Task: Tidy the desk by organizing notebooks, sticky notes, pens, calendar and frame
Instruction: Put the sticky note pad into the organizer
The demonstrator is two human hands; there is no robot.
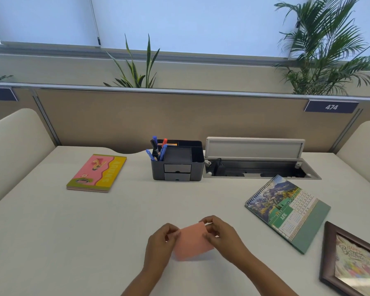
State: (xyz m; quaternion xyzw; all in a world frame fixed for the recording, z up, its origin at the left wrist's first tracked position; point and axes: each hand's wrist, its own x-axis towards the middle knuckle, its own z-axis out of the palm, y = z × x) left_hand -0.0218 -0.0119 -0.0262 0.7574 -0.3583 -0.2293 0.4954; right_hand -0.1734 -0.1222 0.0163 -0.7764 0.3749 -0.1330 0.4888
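Observation:
A pink pad of sticky notes is held low over the desk's near middle. My left hand pinches its left edge and my right hand grips its upper right corner. A stack of notebooks with a pink and yellow cover lies at the back left. Several pens stand in the left slot of a dark desk organizer at the back centre. A spiral desk calendar showing June lies flat on the right. A brown picture frame lies flat at the near right corner.
The white desk ends at a beige partition. Right of the organizer, a cable hatch in the desk stands with its lid raised. Cream dividers flank both sides, and plants rise behind the partition.

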